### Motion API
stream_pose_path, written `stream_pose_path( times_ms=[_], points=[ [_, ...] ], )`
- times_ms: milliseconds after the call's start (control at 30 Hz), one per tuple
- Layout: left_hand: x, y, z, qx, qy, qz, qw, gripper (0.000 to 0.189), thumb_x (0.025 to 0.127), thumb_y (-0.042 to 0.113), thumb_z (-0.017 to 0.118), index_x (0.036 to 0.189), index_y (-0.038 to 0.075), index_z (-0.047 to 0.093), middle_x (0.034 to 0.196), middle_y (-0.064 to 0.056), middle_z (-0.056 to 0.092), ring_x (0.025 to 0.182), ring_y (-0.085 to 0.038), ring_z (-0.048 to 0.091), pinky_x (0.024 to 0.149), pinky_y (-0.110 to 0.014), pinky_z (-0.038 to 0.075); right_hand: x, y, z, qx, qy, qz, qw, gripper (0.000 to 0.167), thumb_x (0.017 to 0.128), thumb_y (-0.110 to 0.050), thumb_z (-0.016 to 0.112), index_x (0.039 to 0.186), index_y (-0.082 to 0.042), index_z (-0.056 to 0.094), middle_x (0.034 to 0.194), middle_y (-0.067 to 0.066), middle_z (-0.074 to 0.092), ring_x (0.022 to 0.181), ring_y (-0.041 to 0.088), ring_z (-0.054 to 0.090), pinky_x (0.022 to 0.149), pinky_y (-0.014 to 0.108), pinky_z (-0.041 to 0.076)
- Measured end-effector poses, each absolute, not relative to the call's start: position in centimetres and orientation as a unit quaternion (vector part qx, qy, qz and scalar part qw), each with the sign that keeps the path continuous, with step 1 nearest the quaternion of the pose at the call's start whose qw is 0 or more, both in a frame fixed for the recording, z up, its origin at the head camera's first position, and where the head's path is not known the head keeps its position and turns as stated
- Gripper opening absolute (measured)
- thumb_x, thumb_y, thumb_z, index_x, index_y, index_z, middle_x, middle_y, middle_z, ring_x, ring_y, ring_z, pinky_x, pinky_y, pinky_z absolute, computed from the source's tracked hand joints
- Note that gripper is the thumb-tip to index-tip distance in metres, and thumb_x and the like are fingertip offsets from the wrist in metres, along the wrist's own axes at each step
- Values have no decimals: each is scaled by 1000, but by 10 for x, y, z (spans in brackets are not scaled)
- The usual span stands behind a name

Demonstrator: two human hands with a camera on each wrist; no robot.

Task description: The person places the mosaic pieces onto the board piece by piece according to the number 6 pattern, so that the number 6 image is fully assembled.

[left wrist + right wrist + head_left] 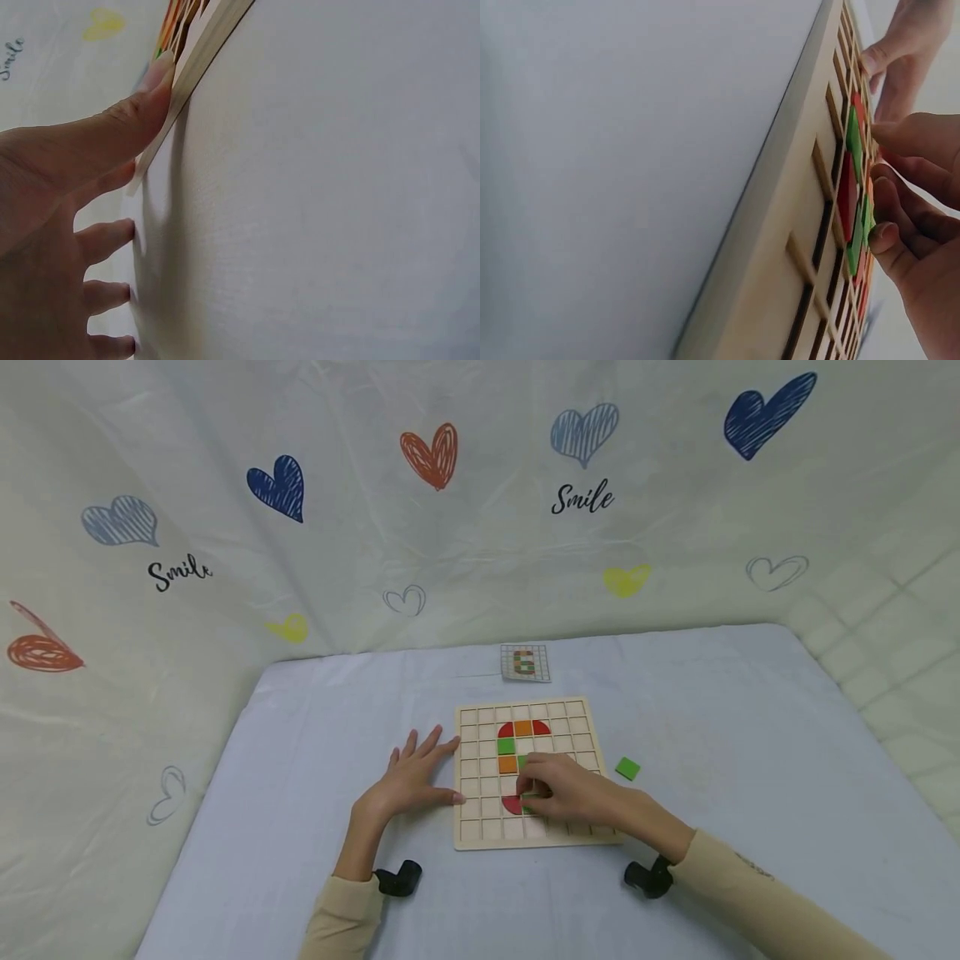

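On the white-covered table lies a square wooden grid board with thin dividers, partly filled with red, orange and green tiles. My left hand is spread at the board's left side, its thumb over the rim and its index fingertip at the edge. Over the lower middle of the grid is my right hand, fingers bent and fingertips right at the tiles. Close by its thumb are a rounded red tile and a green tile; I cannot tell whether it pinches one. The hand hides part of the pattern.
A loose green tile lies to the right of the board. Behind the board stands a small pattern card with a coloured figure on a grid. A pale curtain printed with hearts hangs at the back. Black wrist cameras are strapped to both wrists.
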State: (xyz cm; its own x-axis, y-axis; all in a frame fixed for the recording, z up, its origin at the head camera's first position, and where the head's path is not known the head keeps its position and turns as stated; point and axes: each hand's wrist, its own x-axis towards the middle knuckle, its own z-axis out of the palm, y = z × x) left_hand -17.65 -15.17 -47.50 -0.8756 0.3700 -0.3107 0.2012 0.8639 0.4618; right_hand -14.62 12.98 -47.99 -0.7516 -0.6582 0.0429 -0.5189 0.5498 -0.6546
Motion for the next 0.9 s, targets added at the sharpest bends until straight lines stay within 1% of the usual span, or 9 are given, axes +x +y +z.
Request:
stream_pose_path(
  times_ms=[167,333,533,700,833,900],
  points=[
    [-176,-152,-474,151,945,212,198,94,81,45,86,160,24,39,173,-8,16,159,-46,-2,123,-71,5,-145,145,-481,-328,880,-333,90,9,90,-5,76,96,-11,73,91,-2,65,76,11,55,66,19,50],
    [-176,-152,-473,153,944,214,198,94,82,44,86,160,24,39,173,-8,16,159,-46,-2,122,-72,5,-144,163,-480,-307,888,-335,70,11,88,-2,77,96,-9,74,90,-1,66,75,11,55,64,18,49],
    [-176,-151,-474,153,944,213,200,94,82,44,85,160,24,39,173,-9,16,159,-46,-2,122,-72,5,-138,191,-476,-295,894,-333,59,17,88,3,72,100,-7,75,92,0,67,76,4,52,64,18,50],
    [-176,-151,-474,151,945,208,201,94,82,45,85,161,24,38,173,-8,16,159,-46,-2,123,-71,5,-134,214,-476,-280,904,-320,40,19,86,5,76,100,-8,75,92,-4,66,80,3,55,67,20,53],
    [-177,-150,-475,150,946,207,200,94,82,45,85,160,24,39,173,-8,16,159,-46,-1,123,-71,5,-134,231,-477,-266,911,-315,21,21,83,5,79,99,-9,76,92,-5,67,79,2,55,67,21,54],
    [-177,-150,-476,149,946,206,199,94,81,45,86,160,24,39,173,-8,17,159,-46,-1,123,-71,5,-134,238,-478,-268,911,-315,1,23,81,7,81,97,-9,76,93,-4,68,78,4,56,67,22,54]
  ],
)
